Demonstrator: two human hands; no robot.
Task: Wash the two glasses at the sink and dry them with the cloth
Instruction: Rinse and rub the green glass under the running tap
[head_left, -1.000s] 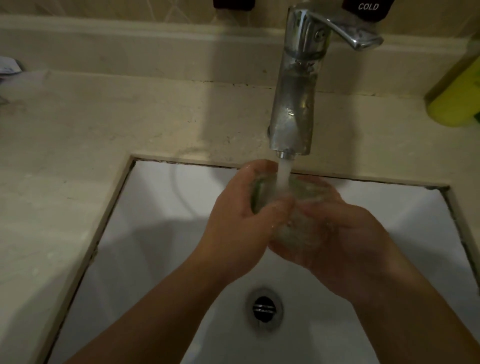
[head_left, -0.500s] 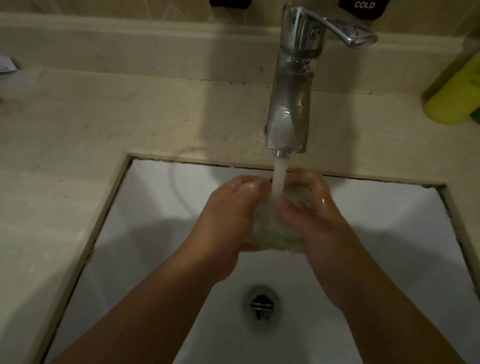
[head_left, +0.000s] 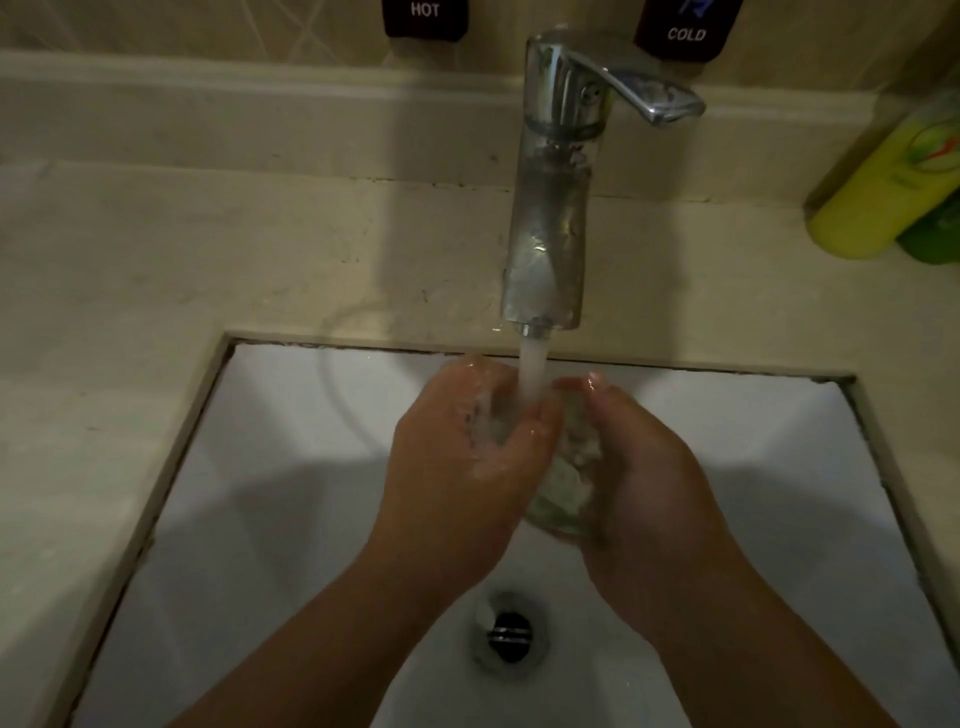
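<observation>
A clear glass (head_left: 563, 483) sits between both hands over the white sink (head_left: 291, 467), its mouth under the running water from the chrome tap (head_left: 550, 228). My left hand (head_left: 462, 467) wraps round the glass's left side, with the thumb across its rim. On the right side my right hand (head_left: 644, 478) grips it, fingers curled over the top edge. Water streams onto my left hand and into the glass. Most of the glass is hidden by my hands. Only this one glass is in view, and no cloth.
The drain (head_left: 509, 631) lies below my hands in the basin. A beige stone counter (head_left: 156, 291) surrounds the sink. A yellow bottle (head_left: 893, 182) and a green one (head_left: 935, 228) stand at the far right. HOT (head_left: 425, 15) and COLD (head_left: 685, 28) labels are on the wall.
Both hands have turned the glass under the stream and shifted their hold on it. The glass now points more upright. Water keeps running.
</observation>
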